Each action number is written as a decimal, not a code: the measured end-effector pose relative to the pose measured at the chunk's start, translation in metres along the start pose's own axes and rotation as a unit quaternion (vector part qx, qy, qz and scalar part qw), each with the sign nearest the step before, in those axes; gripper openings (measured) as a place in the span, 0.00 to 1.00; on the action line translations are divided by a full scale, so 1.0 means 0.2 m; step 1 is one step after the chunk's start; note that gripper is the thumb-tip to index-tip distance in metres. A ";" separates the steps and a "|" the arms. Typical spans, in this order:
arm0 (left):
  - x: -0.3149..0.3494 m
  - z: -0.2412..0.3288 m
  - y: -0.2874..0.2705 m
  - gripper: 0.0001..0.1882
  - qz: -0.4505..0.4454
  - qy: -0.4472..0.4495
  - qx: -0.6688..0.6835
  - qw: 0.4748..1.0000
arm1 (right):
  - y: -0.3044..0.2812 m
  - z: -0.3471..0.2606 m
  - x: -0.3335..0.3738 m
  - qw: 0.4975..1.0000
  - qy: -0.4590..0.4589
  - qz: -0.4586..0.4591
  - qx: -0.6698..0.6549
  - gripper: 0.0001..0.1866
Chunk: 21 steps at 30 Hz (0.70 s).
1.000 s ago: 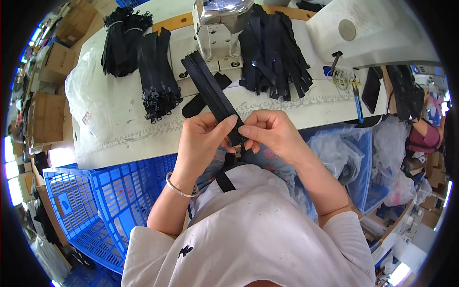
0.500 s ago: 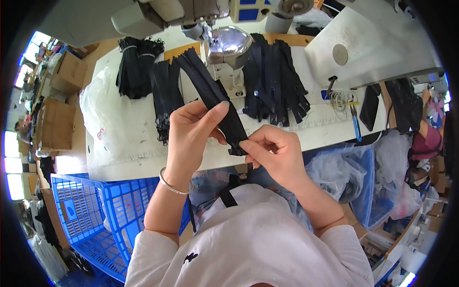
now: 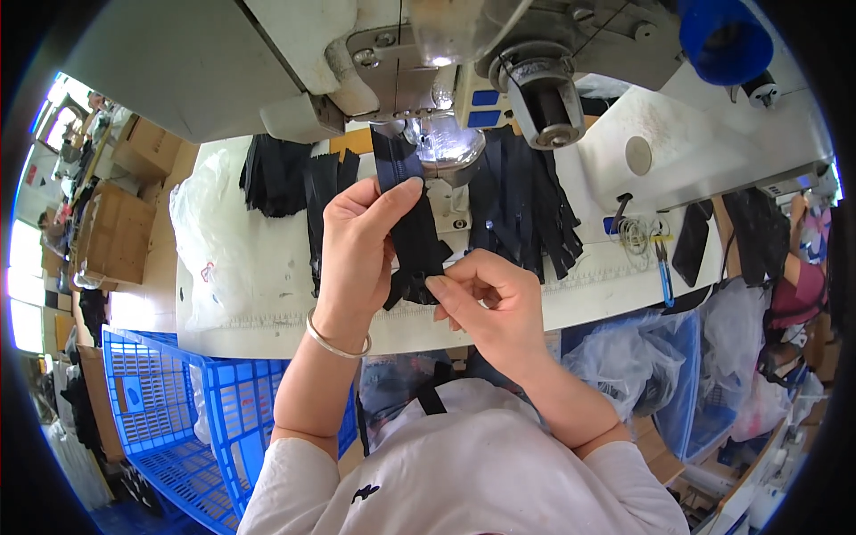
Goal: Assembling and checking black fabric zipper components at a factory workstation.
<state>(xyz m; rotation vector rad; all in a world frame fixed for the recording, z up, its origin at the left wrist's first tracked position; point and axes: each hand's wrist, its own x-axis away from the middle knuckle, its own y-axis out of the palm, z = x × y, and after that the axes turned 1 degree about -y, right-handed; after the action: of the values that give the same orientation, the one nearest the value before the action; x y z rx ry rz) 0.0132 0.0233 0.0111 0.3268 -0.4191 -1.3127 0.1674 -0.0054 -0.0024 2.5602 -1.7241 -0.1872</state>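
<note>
My left hand (image 3: 358, 241) pinches a black zipper (image 3: 415, 234) midway along its length, thumb on top. At the zipper's lower end, my right hand (image 3: 496, 308) holds the tape between thumb and fingers. The zipper stands nearly upright in front of the sewing machine's shiny metal part (image 3: 446, 147), its top end close to it. A black zipper bunch (image 3: 323, 192) lies behind my left hand, partly hidden by it. Another bundle (image 3: 275, 174) rests farther left. Beyond my right hand a wide pile of black zippers (image 3: 522, 209) spreads over the white table (image 3: 267, 299).
The machine head (image 3: 383, 67) overhangs the work. Clear plastic (image 3: 209, 241) lies on the table's left. Blue-handled snips (image 3: 665, 278) and a flat black object (image 3: 692, 242) lie right. Below are a blue crate (image 3: 160, 401) and a blue bin (image 3: 682, 357) with plastic bags. Another person's arm (image 3: 794, 241) shows far right.
The view has tilted up, so more of the machine shows. The zipper has swung from a slant to nearly upright, and its lower end has shifted left with my right hand.
</note>
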 end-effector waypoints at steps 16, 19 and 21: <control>-0.07 0.02 0.01 0.07 -0.040 -0.001 0.001 0.999 | 0.01 -0.01 -0.05 0.999 -0.013 0.015 -0.049 0.06; -0.07 0.01 0.03 0.08 -0.035 0.005 0.009 0.999 | 0.01 -0.01 -0.05 0.999 -0.007 0.011 -0.045 0.07; -0.07 0.00 0.02 0.08 -0.029 0.017 0.011 0.999 | 0.01 0.00 -0.05 0.999 -0.002 0.014 -0.051 0.07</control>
<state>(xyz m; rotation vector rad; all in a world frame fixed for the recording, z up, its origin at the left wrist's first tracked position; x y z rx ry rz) 0.0139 0.0387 0.0123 0.3815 -0.3978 -1.3577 0.1609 0.0032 -0.0010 2.4645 -1.7044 -0.2728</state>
